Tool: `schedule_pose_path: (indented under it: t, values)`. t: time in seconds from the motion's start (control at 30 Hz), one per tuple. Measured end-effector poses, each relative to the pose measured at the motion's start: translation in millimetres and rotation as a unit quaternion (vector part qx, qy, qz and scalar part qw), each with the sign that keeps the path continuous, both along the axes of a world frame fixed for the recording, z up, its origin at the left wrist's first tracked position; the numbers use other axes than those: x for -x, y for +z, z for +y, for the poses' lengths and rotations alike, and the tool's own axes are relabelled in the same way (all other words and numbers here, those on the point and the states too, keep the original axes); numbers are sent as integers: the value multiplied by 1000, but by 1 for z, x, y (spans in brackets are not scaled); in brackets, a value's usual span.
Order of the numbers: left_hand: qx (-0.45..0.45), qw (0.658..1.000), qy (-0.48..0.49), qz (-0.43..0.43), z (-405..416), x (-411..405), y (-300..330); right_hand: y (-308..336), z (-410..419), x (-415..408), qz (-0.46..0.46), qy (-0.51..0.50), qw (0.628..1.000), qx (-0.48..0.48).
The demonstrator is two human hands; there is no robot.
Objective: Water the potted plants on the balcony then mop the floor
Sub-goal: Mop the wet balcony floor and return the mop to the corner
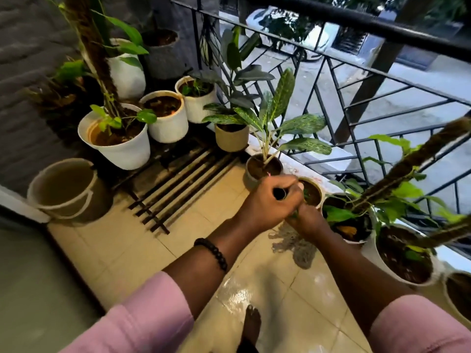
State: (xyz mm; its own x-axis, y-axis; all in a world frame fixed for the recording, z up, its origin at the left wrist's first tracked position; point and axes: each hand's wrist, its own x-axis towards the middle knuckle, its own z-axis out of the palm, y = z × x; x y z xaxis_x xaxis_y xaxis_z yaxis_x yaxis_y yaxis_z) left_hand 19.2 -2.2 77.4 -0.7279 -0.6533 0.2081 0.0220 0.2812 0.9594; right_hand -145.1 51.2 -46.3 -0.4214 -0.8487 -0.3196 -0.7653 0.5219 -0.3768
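Note:
Both hands grip a mop handle seen almost end-on. My left hand (270, 200) is wrapped around the dark top end of the mop handle (279, 194). My right hand (307, 220) holds the handle just below it. The grey string mop head (293, 244) lies on the beige tiled floor (204, 225) under my hands, beside the row of pots on the right. Several white potted plants (119, 146) stand at the back left, and several more potted plants (402, 258) line the railing side. The tiles near my bare foot (251, 324) shine wet.
A grey bucket (63, 189) holding water stands at the left by the doorway. A dark slatted rack (178, 179) lies on the floor under the back pots. The black metal railing (356, 80) closes the right side, with the street below.

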Motion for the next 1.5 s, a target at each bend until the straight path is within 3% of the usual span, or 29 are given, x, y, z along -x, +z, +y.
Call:
schedule_pose_path:
  t: [0.17,0.4,0.63,0.8,0.97,1.07,1.5]
  values:
    - [9,1000,-17,9,0,-2,11,5,-1,-20,-68,-89,990,83]
    - [-27,998,23,43,-29,-37,27,8,-3,-72,-91,-129,983,95]
    - [-97,994,13,58,-13,-67,3,-7,36,-95,-51,-68,996,20]
    - [-124,991,-13,52,27,-33,-12,-8,72,-51,-23,-102,994,-12]
    - [-49,993,-104,-22,72,4,-37,-9,111,0,-23,-157,986,-54]
    - [-34,984,-167,-44,106,14,-53,-23,136,13,-48,-179,983,-9]
    - [-8,977,-212,5,93,12,-49,-26,143,1,-36,-175,984,-17]
